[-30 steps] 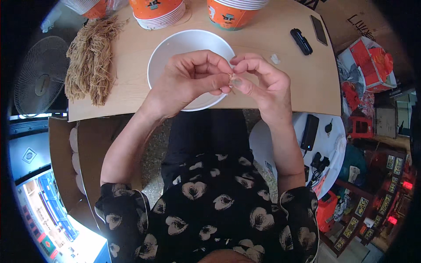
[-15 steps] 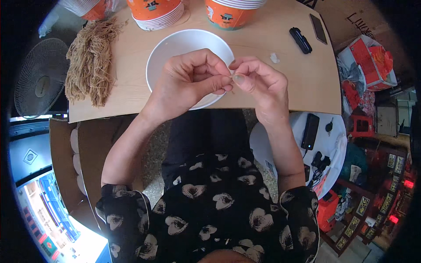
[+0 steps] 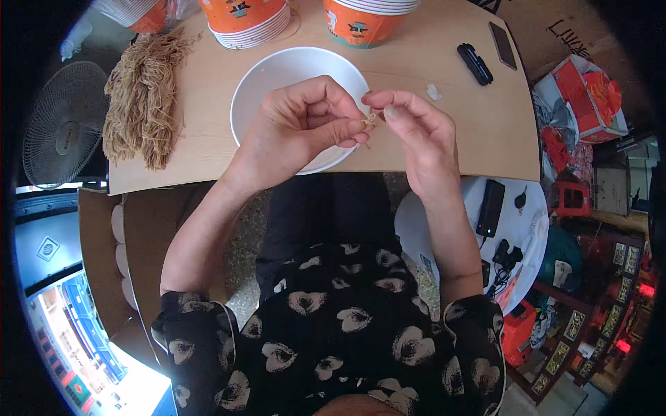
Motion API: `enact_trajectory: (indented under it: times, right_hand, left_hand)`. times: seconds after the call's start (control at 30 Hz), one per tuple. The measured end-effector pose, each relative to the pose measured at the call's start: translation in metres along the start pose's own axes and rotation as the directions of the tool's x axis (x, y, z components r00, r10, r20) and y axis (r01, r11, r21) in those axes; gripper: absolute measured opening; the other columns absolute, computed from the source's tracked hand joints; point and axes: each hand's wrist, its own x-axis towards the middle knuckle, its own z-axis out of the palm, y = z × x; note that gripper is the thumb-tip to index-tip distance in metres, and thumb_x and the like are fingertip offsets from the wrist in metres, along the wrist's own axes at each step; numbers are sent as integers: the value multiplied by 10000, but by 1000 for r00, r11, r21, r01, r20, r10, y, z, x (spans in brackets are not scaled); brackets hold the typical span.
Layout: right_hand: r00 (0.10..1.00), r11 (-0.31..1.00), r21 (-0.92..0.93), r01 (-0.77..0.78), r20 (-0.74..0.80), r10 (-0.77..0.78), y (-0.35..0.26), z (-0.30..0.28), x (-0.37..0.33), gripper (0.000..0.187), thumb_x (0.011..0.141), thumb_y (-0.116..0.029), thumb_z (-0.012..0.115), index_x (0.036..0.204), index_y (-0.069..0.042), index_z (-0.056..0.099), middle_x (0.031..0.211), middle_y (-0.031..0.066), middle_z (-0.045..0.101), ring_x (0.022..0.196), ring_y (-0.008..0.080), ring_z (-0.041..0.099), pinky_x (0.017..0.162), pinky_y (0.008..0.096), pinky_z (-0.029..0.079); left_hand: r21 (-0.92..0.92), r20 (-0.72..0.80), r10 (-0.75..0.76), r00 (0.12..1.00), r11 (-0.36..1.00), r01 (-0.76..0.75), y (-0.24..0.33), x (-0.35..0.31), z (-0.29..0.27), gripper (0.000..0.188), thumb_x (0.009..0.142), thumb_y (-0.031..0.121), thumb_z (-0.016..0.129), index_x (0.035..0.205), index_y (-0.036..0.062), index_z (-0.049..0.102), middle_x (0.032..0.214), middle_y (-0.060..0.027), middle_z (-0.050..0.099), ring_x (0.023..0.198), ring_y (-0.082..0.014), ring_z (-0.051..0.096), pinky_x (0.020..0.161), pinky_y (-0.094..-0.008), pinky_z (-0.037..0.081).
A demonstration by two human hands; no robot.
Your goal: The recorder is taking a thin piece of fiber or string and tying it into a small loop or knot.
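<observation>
My left hand (image 3: pixel 295 132) pinches a short piece of tan twine (image 3: pixel 370 119) between thumb and forefinger, with a small loop or tangle sticking out past the fingertips. Just to the right of it, my right hand (image 3: pixel 429 135) has its thumb and forefinger apart, close beside the twine. Its other fingers are partly hidden behind the thumb. Beneath both hands stands a white bowl (image 3: pixel 248 93), its inside largely covered by my left hand. A thick bundle of tan twine (image 3: pixel 142 104) lies at the table's left side.
Stacked orange paper buckets (image 3: pixel 246 21) stand at the back, with another stack (image 3: pixel 368 24) to their right. A black phone (image 3: pixel 503 45), a black case-like object (image 3: pixel 475 64) and a crumpled white scrap (image 3: pixel 434 92) lie on the wooden table (image 3: pixel 402 62). A fan (image 3: pixel 66 132) is at left.
My right thumb and forefinger have come apart and moved slightly right, off the twine. A small loop of twine now shows at my left fingertips, which have stayed in place.
</observation>
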Motion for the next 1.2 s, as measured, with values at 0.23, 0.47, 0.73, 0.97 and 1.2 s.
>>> enact_trajectory:
  times: [0.23, 0.47, 0.73, 0.97, 1.2]
  right_hand:
    - [991, 976, -184, 118, 87, -104, 4, -3, 3, 178, 928, -99, 623, 1046, 31, 656, 1116, 104, 645, 1032, 164, 598, 948, 315, 441]
    - [988, 985, -102, 138, -59, -144, 6, -4, 4, 143, 945, -92, 615, 1005, 30, 660, 1128, 103, 640, 1028, 149, 598, 911, 284, 466]
    - [981, 941, -281, 189, 89, -170, 4, -8, 3, 154, 890, -111, 670, 964, 24, 676, 1115, 118, 637, 1042, 166, 594, 947, 309, 441]
    - [976, 942, -263, 210, 104, -189, 6, -5, 4, 136, 872, -92, 688, 950, 19, 679, 1107, 110, 630, 1040, 163, 591, 945, 300, 443]
    - [991, 971, -202, 131, 29, -127, -1, 1, 3, 134, 913, -99, 651, 978, 15, 679, 1100, 93, 641, 950, 131, 607, 834, 274, 488]
  left_hand:
    - [6, -12, -17, 1000, 1000, 17, 2, 0, 1, 73, 913, 0, 638, 971, -14, 595, 930, -74, 684, 890, -126, 678, 787, -236, 564]
    - [35, 6, -8, 1000, 999, 8, 1, 0, 0, 75, 911, 9, 649, 969, -11, 605, 914, -67, 683, 876, -115, 672, 751, -224, 546]
    - [30, 0, -41, 999, 999, 41, 2, 0, 1, 84, 909, 7, 651, 977, -11, 605, 923, -63, 679, 880, -116, 671, 758, -226, 544]
    - [38, 1, -21, 1000, 999, 21, 3, 1, 2, 98, 912, 19, 654, 988, -4, 595, 914, -55, 673, 860, -108, 666, 753, -223, 542]
    - [29, -6, -66, 998, 997, 66, 4, 1, 0, 116, 916, 36, 653, 1009, -4, 597, 932, -67, 682, 871, -112, 663, 764, -227, 535]
